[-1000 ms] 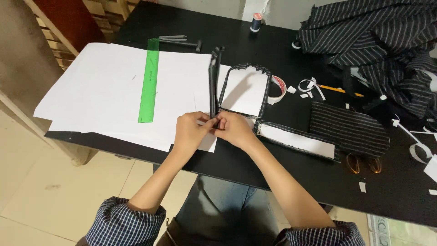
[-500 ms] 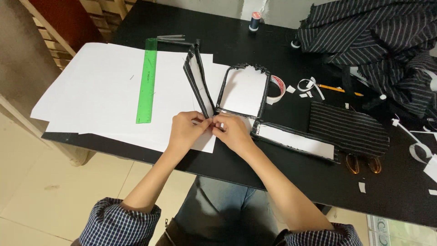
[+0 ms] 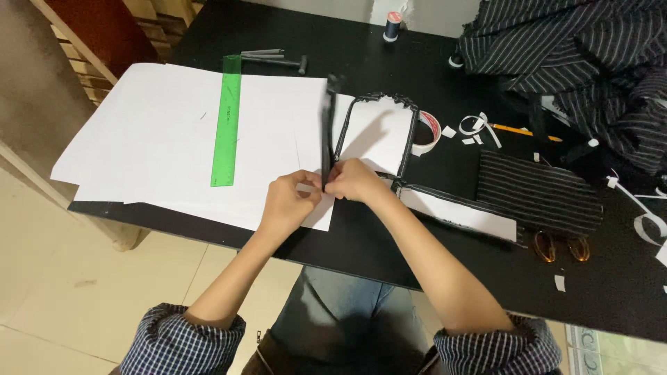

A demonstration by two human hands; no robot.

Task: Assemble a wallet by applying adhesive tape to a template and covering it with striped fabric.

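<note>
My left hand point(image 3: 290, 201) and my right hand point(image 3: 356, 180) meet at the near end of a thin black fabric-covered panel point(image 3: 326, 125), both pinching it. The panel stands on edge, upright, running away from me over the white paper sheets point(image 3: 153, 132). Right beside it lies a white card panel with black fabric edging point(image 3: 379, 132), and another long white, black-edged panel point(image 3: 458, 212) lies to the right of my right hand.
A green ruler point(image 3: 226, 128) lies on the paper at left. A tape roll point(image 3: 429, 132), a pencil point(image 3: 524, 132), scissors point(image 3: 559, 246), a folded striped piece point(image 3: 538, 191), a heap of striped cloth point(image 3: 577, 48), a thread spool point(image 3: 393, 24) and paper scraps sit on the black table point(image 3: 361, 62).
The black panel tilted left half a second ago and now stands upright again on its edge. Both hands stayed at its near end.
</note>
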